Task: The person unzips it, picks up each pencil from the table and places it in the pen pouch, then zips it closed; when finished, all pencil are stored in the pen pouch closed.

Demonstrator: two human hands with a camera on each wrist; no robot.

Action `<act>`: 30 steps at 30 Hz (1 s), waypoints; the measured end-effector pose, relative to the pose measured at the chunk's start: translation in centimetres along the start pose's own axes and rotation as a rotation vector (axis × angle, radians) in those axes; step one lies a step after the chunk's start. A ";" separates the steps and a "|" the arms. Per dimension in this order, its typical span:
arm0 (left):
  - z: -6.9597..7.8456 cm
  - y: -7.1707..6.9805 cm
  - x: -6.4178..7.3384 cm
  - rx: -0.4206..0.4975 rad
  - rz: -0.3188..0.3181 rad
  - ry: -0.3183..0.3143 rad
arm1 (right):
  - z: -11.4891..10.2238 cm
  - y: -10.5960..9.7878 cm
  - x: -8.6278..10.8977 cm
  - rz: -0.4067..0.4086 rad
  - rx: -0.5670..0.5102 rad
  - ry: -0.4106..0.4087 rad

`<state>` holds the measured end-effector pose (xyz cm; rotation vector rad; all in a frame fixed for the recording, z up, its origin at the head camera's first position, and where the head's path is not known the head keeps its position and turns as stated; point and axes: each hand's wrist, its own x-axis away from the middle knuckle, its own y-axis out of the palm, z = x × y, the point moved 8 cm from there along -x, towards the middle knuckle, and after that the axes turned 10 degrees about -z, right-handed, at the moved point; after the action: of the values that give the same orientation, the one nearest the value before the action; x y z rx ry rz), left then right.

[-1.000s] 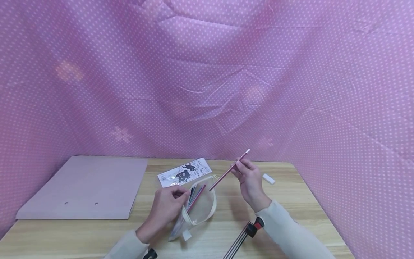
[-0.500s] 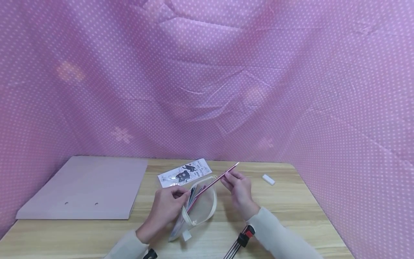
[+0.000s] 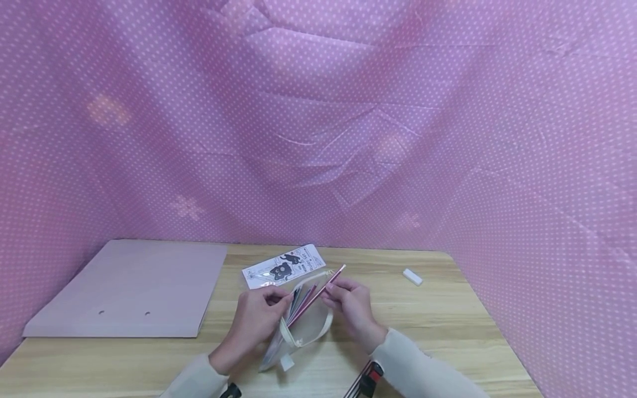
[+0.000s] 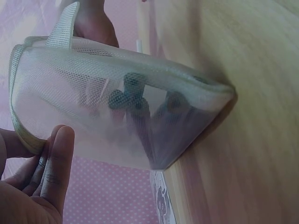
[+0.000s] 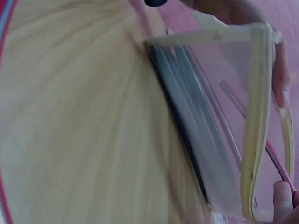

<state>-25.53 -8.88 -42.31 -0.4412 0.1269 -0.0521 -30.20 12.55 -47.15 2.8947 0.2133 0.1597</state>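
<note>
My left hand (image 3: 256, 315) pinches the rim of a pale mesh zip pouch (image 3: 314, 325), whose mouth gapes open. Several slim pens or pencils (image 3: 300, 299) slant inside it; dark shapes (image 4: 133, 93) show through the mesh in the left wrist view, too blurred to name. With thumb and fingers, my right hand (image 3: 353, 309) holds a dark pink pencil (image 3: 335, 277) with a white upper end. The pencil's lower part is inside the pouch, as the right wrist view also shows through the pouch's rim (image 5: 257, 116). The pouch hides some of the left fingers there.
A ruler set in a white packet (image 3: 282, 267) lies behind the pouch. A white eraser (image 3: 412, 277) is at the right, and a large pale pink folder (image 3: 129, 287) at the left. Thin striped cables (image 3: 352, 389) hang near my right wrist. Pink dotted cloth surrounds the table.
My right hand has moved left and down, bringing the pencil from above and right of the pouch's mouth into it. The left hand and pouch have stayed put.
</note>
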 end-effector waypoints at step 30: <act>0.0 0.0 0.1 -0.008 0.002 0.011 | 2.1 2.7 1.0 -0.176 0.240 0.150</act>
<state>-25.47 -8.85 -42.31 -0.4484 0.1388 -0.0522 -28.61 9.66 -48.44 3.0817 0.5464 0.3425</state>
